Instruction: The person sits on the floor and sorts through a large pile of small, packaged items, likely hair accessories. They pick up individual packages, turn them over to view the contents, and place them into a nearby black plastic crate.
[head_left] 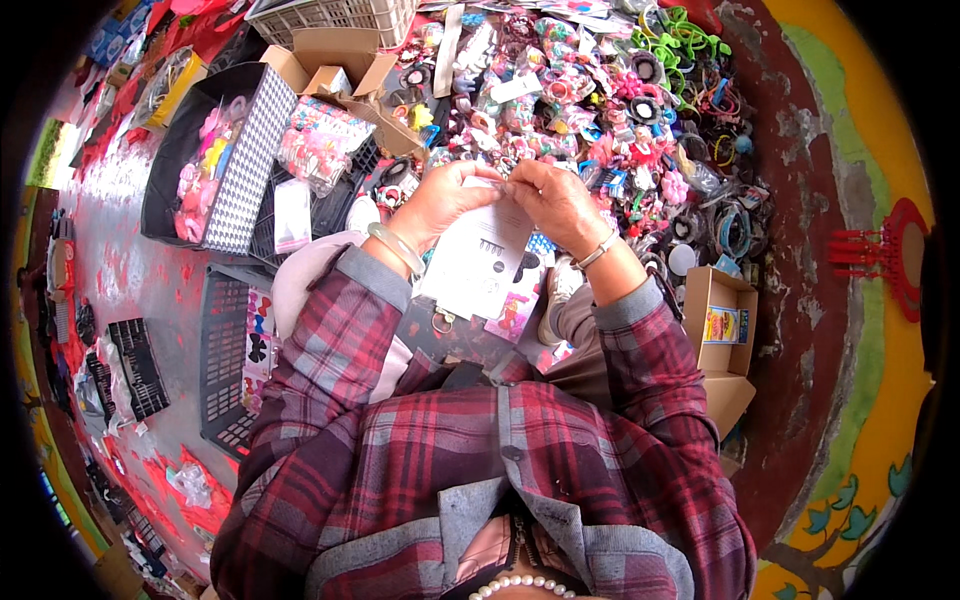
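Note:
My left hand [438, 207] and my right hand [560, 207] meet in front of me, fingertips close together. Between them, white printed cards [480, 268] hang down over my lap, seemingly overlapping, with small dark marks on them. Both hands are closed in a pinch at the top edge of the cards. Whatever small thing may lie between the fingertips is hidden. Below the cards, a pink picture card [515, 312] and a small metal ring [442, 320] show near my feet.
A heap of hair accessories [600, 110] spreads ahead and right. At left stand a houndstooth fabric box [255, 150] and a grey plastic crate [222, 345]. An open cardboard box [340, 50] lies beyond; another carton [735, 300] sits at right by the painted wall [880, 130].

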